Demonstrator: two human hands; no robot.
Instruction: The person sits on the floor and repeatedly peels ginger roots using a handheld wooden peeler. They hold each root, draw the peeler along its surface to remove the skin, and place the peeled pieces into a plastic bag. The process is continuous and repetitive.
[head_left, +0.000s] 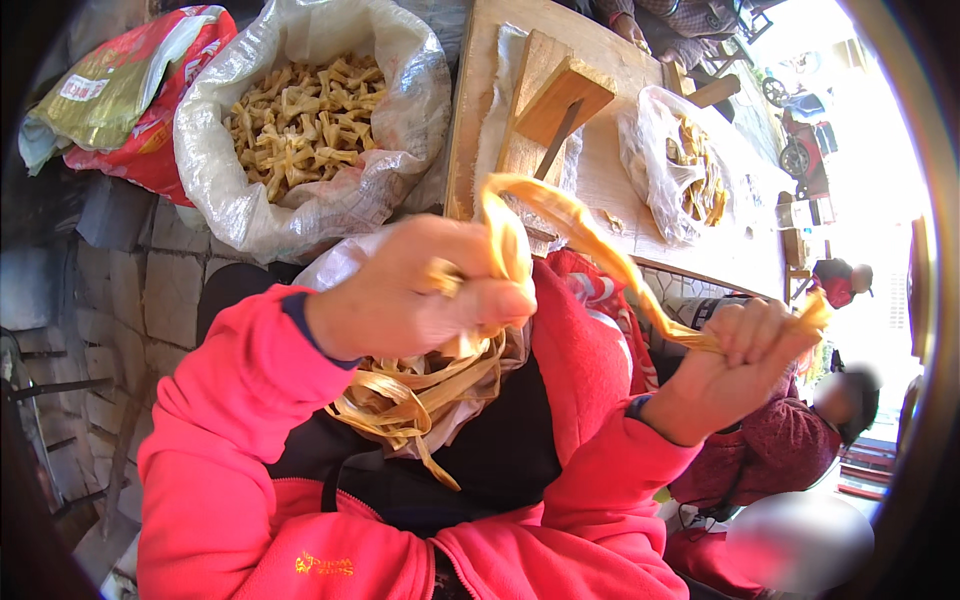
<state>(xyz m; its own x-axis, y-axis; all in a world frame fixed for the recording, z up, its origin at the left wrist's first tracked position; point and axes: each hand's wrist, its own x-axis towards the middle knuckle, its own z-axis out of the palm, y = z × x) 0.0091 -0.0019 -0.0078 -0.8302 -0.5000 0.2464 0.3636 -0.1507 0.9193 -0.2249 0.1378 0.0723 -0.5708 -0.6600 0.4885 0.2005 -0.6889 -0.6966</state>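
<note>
A long, flat tan strip (592, 232), apparently a dried food, arcs between my hands. My left hand (427, 289) grips a folded, looped part of it, slightly blurred, and a small tan end pokes out between the fingers. At the right, my right hand (731, 364) is closed around the strip, with its frayed end sticking out past the fist. Loose strips of the same kind (420, 401) lie in a pale bag on my lap, below my left hand. Beyond my left hand, a white woven sack (217, 187) holds many small knotted tan pieces (307, 124).
A wooden board table (615, 187) carries a wooden block stand with a metal blade (562, 112) and a plastic bag of strips (667, 191). A red and gold sack (142, 97) lies at the upper left. People sit at the right and beyond the table.
</note>
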